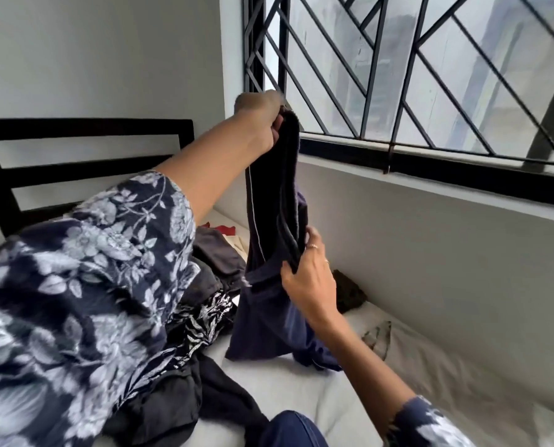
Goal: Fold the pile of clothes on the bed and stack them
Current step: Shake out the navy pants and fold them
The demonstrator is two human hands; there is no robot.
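A dark navy garment [269, 304] with a thin white trim hangs in the air above the bed. My left hand [262, 114] grips its top end, raised high near the window. My right hand [308, 279] pinches the fabric lower down, about halfway along. The garment's bottom touches the white bed sheet [288, 388]. To the left lies the pile of clothes [204, 285], with dark grey, black and black-and-white patterned pieces, partly hidden behind my left arm's floral sleeve.
A barred window [430, 75] fills the upper right, with its black sill above a grey wall. A black headboard [85, 162] stands at the back left. A small dark cloth [350, 291] lies by the wall. Red fabric [224, 229] peeks from behind the pile.
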